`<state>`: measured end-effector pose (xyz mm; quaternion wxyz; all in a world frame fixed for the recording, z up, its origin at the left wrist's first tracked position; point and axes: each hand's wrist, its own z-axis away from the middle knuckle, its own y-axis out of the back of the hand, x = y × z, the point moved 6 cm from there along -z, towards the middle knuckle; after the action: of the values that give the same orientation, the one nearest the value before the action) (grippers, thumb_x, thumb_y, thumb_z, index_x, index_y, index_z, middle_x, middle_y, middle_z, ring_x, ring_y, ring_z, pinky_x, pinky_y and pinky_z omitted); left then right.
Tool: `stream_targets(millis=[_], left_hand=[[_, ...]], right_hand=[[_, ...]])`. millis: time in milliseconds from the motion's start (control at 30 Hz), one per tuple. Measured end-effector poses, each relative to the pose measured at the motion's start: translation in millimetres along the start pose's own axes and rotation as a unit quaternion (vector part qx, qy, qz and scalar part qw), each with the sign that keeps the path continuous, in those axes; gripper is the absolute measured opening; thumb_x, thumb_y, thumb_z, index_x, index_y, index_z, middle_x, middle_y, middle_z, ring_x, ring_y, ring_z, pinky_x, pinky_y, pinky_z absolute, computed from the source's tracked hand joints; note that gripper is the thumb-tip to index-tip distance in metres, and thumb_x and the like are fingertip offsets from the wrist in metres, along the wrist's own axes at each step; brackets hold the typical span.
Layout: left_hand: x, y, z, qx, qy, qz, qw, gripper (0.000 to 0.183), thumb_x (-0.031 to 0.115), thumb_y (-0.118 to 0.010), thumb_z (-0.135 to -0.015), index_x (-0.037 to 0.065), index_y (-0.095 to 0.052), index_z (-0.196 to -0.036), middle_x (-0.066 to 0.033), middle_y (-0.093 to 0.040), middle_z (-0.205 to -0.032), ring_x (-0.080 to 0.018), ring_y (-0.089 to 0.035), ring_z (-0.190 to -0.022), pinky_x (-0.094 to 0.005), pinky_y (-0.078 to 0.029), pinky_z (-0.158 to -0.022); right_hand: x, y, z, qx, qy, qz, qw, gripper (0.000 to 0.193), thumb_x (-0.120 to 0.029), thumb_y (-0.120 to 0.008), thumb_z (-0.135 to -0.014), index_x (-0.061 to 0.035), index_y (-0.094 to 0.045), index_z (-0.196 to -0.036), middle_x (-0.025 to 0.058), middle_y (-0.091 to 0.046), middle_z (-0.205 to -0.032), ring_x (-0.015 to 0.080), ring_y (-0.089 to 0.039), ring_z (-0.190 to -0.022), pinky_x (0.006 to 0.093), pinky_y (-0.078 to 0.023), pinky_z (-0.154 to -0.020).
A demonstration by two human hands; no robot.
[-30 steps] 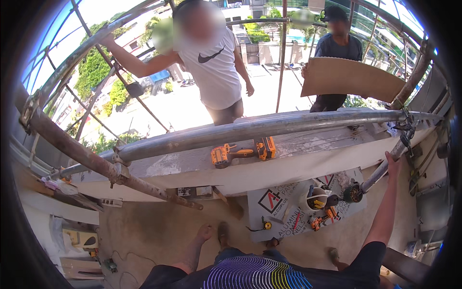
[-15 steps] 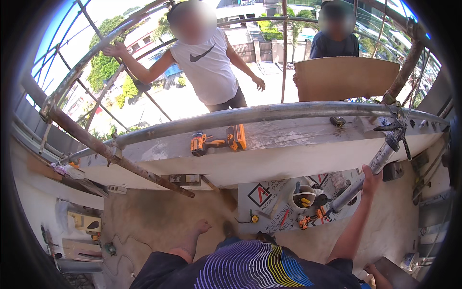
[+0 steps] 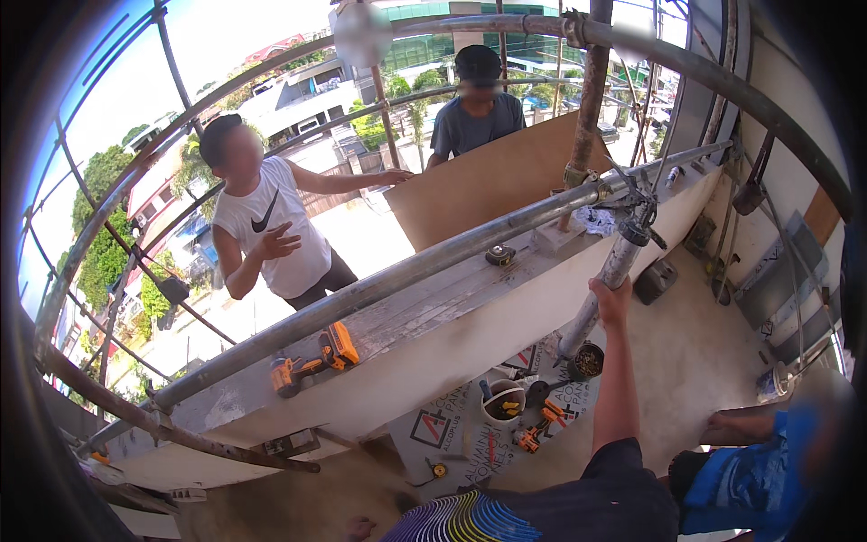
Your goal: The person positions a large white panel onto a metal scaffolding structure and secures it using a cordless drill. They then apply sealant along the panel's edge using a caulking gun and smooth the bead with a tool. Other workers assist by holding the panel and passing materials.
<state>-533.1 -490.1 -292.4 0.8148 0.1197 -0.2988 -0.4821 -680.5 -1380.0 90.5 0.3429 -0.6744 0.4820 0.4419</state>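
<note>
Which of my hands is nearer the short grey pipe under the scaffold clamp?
Right. Your right hand holds the short grey pipe; your left hand is well apart from it, near the picture's lower edge.

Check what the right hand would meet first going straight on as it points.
Beyond the slanted metal pole the right hand grips, likely the low wall ahead; depth is unclear, so it might clear that and meet the scaffold pipe instead.
</note>
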Motion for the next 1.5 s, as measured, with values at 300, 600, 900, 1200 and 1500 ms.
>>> stream_targets(millis=[300, 600, 900, 1200, 1500], left_hand=[[17, 8, 7, 0.013, -0.012, 0.046, 0.999, 0.058, 0.033, -0.085, -0.093, -0.005, -0.073, -0.136, -0.0204, -0.08, -0.111, -0.0271, -0.079, -0.095, -0.0416, -0.064, -0.085], [27, 1, -16, -0.071, -0.096, -0.102, 0.988, 0.067, 0.037, -0.08, -0.098, -0.005, -0.066, -0.149, -0.0325, -0.071, -0.143, -0.0389, -0.07, -0.135, -0.0459, -0.054, -0.116], [325, 158, 128, 0.091, -0.429, -0.166, 0.883, 0.055, 0.031, -0.073, -0.103, 0.001, -0.065, -0.149, -0.0229, -0.076, -0.124, -0.039, -0.073, -0.118, -0.0475, -0.058, -0.105], [409, 367, 272, 0.498, -0.574, 0.029, 0.649, 0.03, 0.019, -0.073, -0.097, 0.0, -0.078, -0.12, -0.0197, -0.078, -0.117, -0.038, -0.071, -0.117, -0.0488, -0.055, -0.107], [419, 460, 204, 0.577, -0.46, 0.018, 0.675, 0.039, 0.024, -0.073, -0.102, 0.002, -0.074, -0.133, -0.0191, -0.074, -0.134, -0.038, -0.068, -0.129, -0.0488, -0.054, -0.113]], right_hand=[[7, 58, 26, 0.061, -0.028, 0.046, 0.997, 0.039, -0.011, -0.082, -0.08, -0.0011, -0.068, -0.114, 0.0056, -0.071, -0.092, 0.0182, -0.07, -0.08, 0.0355, -0.057, -0.075], [59, 176, 202, 0.075, -0.061, 0.257, 0.962, 0.053, -0.012, -0.08, -0.078, 0.0015, -0.067, -0.127, 0.0107, -0.072, -0.11, 0.0253, -0.071, -0.099, 0.0412, -0.057, -0.094], [-94, 76, 190, -0.055, 0.072, 0.276, 0.957, 0.072, -0.005, -0.078, -0.083, 0.0058, -0.058, -0.151, 0.0187, -0.072, -0.129, 0.0282, -0.071, -0.116, 0.0419, -0.054, -0.107], [-299, -126, 99, -0.19, 0.265, 0.446, 0.834, 0.062, -0.012, -0.076, -0.076, 0.0001, -0.069, -0.137, 0.0284, -0.077, -0.105, 0.0497, -0.075, -0.099, 0.0514, -0.06, -0.093], [-361, -303, 120, -0.26, 0.357, 0.508, 0.739, 0.056, -0.027, -0.085, -0.079, -0.0095, -0.071, -0.13, 0.0225, -0.079, -0.108, 0.0463, -0.076, -0.104, 0.0556, -0.059, -0.09]])
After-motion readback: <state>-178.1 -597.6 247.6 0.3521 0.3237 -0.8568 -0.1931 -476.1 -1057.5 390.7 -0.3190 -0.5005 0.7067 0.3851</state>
